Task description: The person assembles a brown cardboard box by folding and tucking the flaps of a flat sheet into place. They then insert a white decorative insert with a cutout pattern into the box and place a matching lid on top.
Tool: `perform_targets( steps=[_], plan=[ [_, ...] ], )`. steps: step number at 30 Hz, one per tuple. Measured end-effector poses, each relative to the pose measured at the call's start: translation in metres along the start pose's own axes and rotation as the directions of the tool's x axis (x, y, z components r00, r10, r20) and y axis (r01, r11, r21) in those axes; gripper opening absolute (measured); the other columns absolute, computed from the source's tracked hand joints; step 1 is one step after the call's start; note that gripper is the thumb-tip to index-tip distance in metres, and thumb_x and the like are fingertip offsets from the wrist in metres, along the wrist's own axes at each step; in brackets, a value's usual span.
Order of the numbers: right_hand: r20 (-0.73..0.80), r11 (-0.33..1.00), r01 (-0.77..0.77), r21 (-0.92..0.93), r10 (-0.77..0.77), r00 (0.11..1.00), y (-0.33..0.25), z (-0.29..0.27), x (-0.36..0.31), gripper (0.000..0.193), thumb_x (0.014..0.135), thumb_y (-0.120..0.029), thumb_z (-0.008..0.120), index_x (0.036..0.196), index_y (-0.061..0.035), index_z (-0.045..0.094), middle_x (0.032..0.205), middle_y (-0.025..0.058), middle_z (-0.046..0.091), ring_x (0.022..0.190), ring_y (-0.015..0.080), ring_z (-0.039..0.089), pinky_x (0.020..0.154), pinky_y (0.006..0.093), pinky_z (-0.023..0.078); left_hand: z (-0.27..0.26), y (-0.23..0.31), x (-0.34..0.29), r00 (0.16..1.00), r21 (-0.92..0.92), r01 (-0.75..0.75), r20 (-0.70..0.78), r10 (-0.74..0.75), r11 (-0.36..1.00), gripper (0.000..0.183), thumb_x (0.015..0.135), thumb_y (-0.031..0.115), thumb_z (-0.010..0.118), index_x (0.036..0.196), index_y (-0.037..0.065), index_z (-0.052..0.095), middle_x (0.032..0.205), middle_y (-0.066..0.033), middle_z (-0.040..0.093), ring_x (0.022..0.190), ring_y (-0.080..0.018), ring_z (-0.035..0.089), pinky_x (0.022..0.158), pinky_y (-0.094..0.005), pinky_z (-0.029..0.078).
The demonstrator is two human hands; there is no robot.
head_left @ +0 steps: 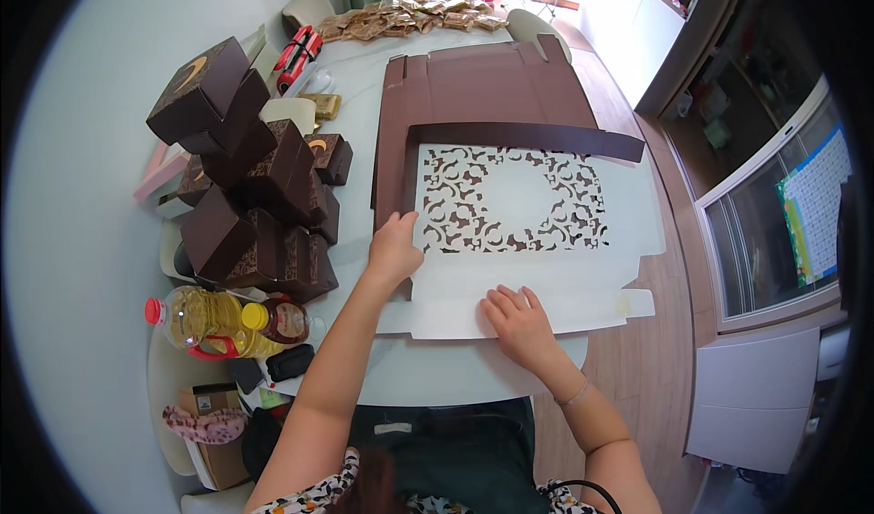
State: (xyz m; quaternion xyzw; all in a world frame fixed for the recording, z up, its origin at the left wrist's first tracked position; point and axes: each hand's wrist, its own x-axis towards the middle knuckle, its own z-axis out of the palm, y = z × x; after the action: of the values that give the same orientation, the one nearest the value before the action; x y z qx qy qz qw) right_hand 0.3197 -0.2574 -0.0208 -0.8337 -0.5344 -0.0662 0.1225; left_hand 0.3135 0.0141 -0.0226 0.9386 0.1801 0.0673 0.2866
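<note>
A cardboard box blank (519,282) lies white side up in front of me, with a scrolling cut-out pattern around a plain middle. Dark brown flaps stand folded up along its far and left sides. My left hand (395,252) is closed on the left flap, near its front end. On the blank's white front part rests my right hand (521,325), fingers stretched out and slightly apart, holding nothing. Beneath and beyond the blank lies more flat brown cardboard (492,86), which shows through the cut-outs.
Dark brown patterned boxes (273,173) are piled high at the left. Near them stand an oil bottle (205,314) and a yellow-capped bottle (278,321). Many small gold-brown packets (410,18) cover the far end of the white table (350,86). A red tool (299,57) lies behind the boxes.
</note>
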Motion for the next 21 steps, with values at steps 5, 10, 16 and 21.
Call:
perform_targets(
  steps=[5,10,16,21],
  plan=[
    [-0.145,0.993,0.058,-0.103,-0.072,0.987,-0.002,0.003,0.009,0.011,0.076,-0.008,0.058,0.086,-0.008,0.061,0.088,0.0057,0.062,0.089,0.0199,0.063,0.074,0.0358,0.048,0.01,-0.007,-0.006,0.997,0.051,-0.02,-0.077,0.023,0.999,0.046,0.065,-0.004,0.061,0.111,0.005,0.056,0.114,-0.0186,0.046,0.095,-0.0413,0.06,0.081,-0.0471,0.05],
    [-0.092,0.991,0.07,-0.118,-0.081,0.993,0.004,-0.022,0.03,0.012,0.067,-0.007,0.061,0.069,-0.0112,0.05,0.06,0.0002,0.047,0.056,0.016,0.053,0.05,0.0304,0.038,-0.008,0.003,-0.004,0.999,0.11,-0.031,-0.038,0.036,0.993,0.041,0.063,-0.005,0.065,0.103,0.004,0.057,0.115,-0.0194,0.043,0.094,-0.0422,0.06,0.078,-0.0451,0.051],
    [-0.16,0.981,0.089,-0.172,-0.117,0.98,0.008,-0.051,0.063,0.012,0.066,-0.004,0.061,0.068,-0.0111,0.051,0.059,0.0006,0.048,0.053,0.0175,0.054,0.05,0.0317,0.038,-0.014,-0.017,0.016,0.973,0.157,-0.12,0.217,0.084,0.98,0.036,0.072,0.019,0.072,0.104,0.003,0.064,0.106,-0.0186,0.054,0.085,-0.0352,0.065,0.077,-0.0425,0.051],
    [-0.154,0.99,0.036,-0.134,-0.057,0.986,0.027,-0.069,0.082,0.011,0.067,-0.003,0.063,0.07,-0.0094,0.055,0.061,0.0034,0.055,0.058,0.0228,0.059,0.056,0.0345,0.044,-0.051,0.014,0.041,0.663,0.055,0.253,0.717,-0.215,0.966,0.11,0.073,0.089,0.037,0.128,-0.005,0.055,0.106,-0.0219,0.064,0.094,-0.0301,0.065,0.082,-0.0415,0.051]
  ],
)
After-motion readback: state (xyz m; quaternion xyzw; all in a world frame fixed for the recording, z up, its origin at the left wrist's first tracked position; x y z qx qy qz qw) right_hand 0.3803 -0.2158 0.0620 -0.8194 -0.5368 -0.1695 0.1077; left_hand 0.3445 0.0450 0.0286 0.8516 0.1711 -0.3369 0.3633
